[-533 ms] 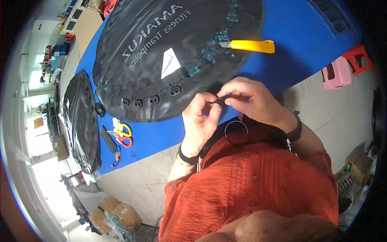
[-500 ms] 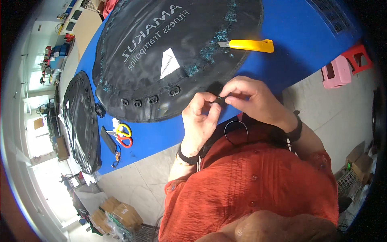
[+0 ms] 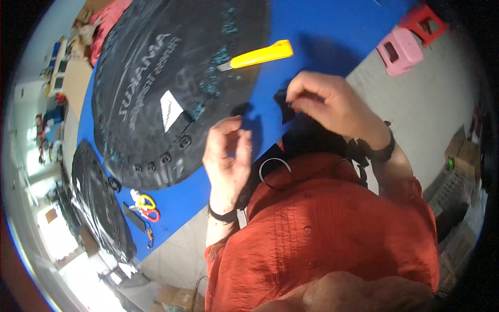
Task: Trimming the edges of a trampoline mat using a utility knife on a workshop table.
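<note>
My right hand (image 3: pixel 330 104) is over the table's near edge, thumb and index finger pinched on a small black piece (image 3: pixel 283 108). Its exact kind cannot be made out. My left hand (image 3: pixel 226 156) is held up beside the near rim of a round black trampoline mat (image 3: pixel 112 148), fingers curled, thumb and fingertip apart, with nothing visible between them. A yellow utility knife (image 3: pixel 260 55) lies on the mat, its blade out and toward the left. The mat carries pale lettering, a white triangular patch (image 3: pixel 170 113) and several black oval fittings (image 3: pixel 165 158) along its rim.
On the blue table (image 3: pixel 306 26), scissors (image 3: pixel 148 208) with yellow and red handles lie beside a dark flat strip (image 3: pixel 134 218). A second black folded mat (image 3: pixel 101 203) lies at the left. A pink stool (image 3: pixel 397 52) and a red stool (image 3: pixel 423 26) stand beyond the right edge.
My hands have drawn apart; the small black piece stays with the right hand. The view has shifted, so the mat and knife appear farther left.
</note>
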Tool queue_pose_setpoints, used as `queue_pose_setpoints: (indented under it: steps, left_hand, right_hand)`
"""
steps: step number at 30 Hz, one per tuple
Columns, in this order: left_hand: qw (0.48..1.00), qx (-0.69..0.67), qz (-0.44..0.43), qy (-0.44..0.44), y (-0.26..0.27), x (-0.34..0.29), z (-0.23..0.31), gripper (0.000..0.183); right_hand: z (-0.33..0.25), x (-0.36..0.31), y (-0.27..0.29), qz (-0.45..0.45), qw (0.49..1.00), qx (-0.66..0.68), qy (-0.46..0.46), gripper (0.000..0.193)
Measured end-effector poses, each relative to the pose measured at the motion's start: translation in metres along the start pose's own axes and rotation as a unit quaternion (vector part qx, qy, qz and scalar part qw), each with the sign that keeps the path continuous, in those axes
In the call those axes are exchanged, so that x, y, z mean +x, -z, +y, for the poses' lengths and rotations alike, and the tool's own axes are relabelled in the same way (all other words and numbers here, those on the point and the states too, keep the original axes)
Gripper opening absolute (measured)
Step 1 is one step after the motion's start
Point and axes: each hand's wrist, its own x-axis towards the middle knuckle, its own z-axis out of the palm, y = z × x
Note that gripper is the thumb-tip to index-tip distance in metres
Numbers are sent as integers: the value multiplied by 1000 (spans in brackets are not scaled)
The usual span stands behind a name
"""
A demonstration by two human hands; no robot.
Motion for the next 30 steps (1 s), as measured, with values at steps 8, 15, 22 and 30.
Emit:
queue_pose_setpoints:
  steps: [8, 15, 22, 30]
  left_hand:
    - [998, 31, -39, 38, 10, -2, -16, 20]
    - [996, -18, -37, 77, 3, 4, -9, 17]
    - [996, 72, -43, 40, 11, 10, 0, 10]
    - [998, -23, -56, -22, 37, 34, 66, 8]
  right_hand:
    - [3, -70, 98, -68, 947, -244, -200, 19]
    - [13, -91, 107, 10, 916, -320, -241, 17]
    - [18, -56, 87, 49, 962, -226, -148, 16]
    - [41, -16, 73, 176, 974, -122, -77, 17]
